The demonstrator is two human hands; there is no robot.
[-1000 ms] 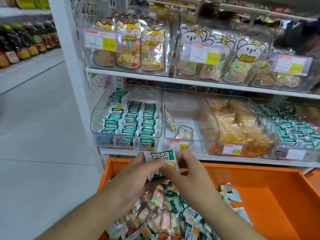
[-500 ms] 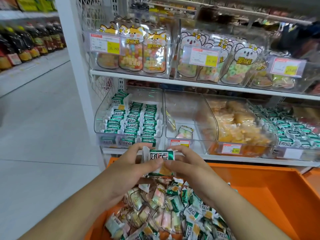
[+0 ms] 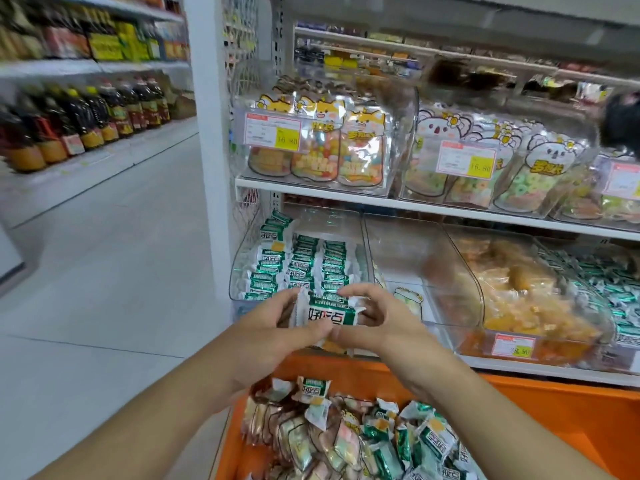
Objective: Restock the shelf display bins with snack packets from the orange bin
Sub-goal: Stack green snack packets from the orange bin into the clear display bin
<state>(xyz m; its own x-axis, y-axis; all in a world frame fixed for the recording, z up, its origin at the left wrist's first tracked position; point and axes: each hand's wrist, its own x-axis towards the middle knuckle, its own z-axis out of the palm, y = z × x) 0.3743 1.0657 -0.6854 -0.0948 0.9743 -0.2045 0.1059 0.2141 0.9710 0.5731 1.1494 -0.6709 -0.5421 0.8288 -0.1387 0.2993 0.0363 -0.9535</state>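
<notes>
Above the orange bin, both hands (left, right) have lifted the pinched green-and-white packets toward the leftmost bin.

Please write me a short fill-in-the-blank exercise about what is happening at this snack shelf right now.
1. Both the left hand and the right hand hold a small stack of green-and-white ____.
2. The bin below the hands is coloured ____.
3. The clear display bin right of the green-packet bin is nearly ____.

Missing words: packets; orange; empty
</notes>
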